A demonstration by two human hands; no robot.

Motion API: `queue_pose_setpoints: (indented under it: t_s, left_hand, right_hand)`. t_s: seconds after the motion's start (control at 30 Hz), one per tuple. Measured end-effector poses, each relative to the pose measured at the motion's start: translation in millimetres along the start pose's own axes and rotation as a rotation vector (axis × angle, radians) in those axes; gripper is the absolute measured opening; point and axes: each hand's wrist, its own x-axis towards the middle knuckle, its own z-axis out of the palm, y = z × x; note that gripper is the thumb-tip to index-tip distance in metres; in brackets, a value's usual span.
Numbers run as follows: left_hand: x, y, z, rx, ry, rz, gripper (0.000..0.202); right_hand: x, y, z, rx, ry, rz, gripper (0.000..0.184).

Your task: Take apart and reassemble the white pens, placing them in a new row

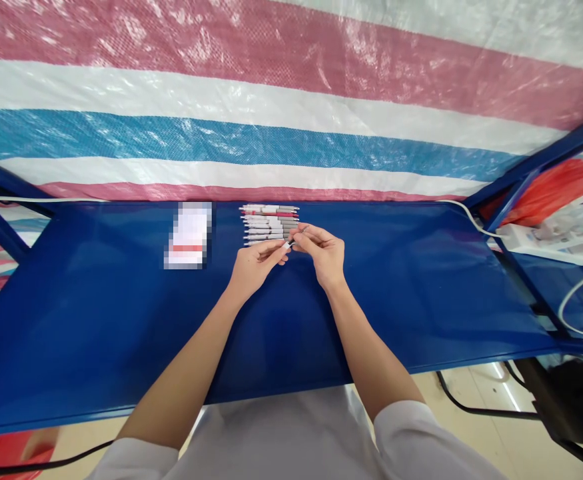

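Both hands are working close together just in front of the pens: the left hand (258, 261) is pinching the white end of a small, slim white-and-dark piece (290, 244), and the right hand (329, 255) is gripping its darker end, so the piece is sitting between the two sets of fingertips. Right behind, a stacked row of slim white-and-grey pens (266, 225) is lying crosswise on the broad, glossy blue surface (411, 293), with one red-marked pen (291, 214) showing near the far end, and the fingers are partly covering the nearest ones. Over to the left, a pale, pixelated rectangular item (188, 230) is resting well apart from the left hand.

Now the edges: a red, white and blue striped plastic sheet (271, 100) is walling off the far side, and blue metal beams (566, 146) are slanting down at both far corners. A white cable (471, 219) is trailing over the right corner towards a white power strip (536, 241), with a crumpled red plastic bag (546, 193) bulging behind it. Wide blue stretches are running out on both sides of the forearms, while the near edge is passing beneath them, just in front of the grey-white shirt (281, 437). Beyond that edge, a black seat (578, 400) is standing at lower right.
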Motion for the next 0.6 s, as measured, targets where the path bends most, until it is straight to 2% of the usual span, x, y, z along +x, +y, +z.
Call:
queue_pose_setpoints:
  t_s: [0.3, 0.43, 0.6]
  left_hand:
    - [-4.3, -1.8, 2.2, -0.002, -0.07, -0.009, 0.039]
    - [-4.9, -3.4, -1.0, 0.12, -0.079, 0.036, 0.034]
    - [-4.0, -6.3, -5.4, 0.179, -0.111, 0.045, 0.034]
  right_hand:
    - [3.1, 8.8, 0.2, 0.006, 0.046, -0.068, 0.033]
    - [4.5, 8.0, 1.8, 0.016, 0.077, -0.062, 0.034]
    - [9.9, 2.0, -1.1, 0.091, 0.193, -0.039, 0.038]
